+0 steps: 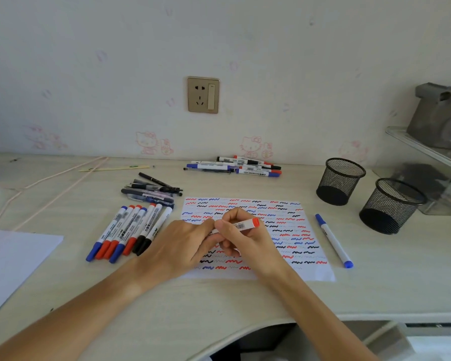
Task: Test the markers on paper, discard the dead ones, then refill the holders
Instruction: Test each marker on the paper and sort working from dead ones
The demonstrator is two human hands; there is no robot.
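Both hands meet over the scribbled paper [279,230] in the middle of the desk [375,287]. The right hand [248,241] has its fingers curled round a red-ended marker [241,225], held nearly level just above the sheet with the red end pointing toward the right edge. The left hand [177,246] pinches the marker's other end, though the fingers hide it, so I can't tell if that's a cap or the tip. The paper is packed with red, blue and black squiggles. Left of it a row of capped markers [130,230] lies side by side, with darker pens [151,191] piled just behind them. Another marker pile [237,166] sits at the back edge by the wall. One blue marker [333,241] lies alone just right of the paper, and two black mesh holders [340,181] stand near the right edge.
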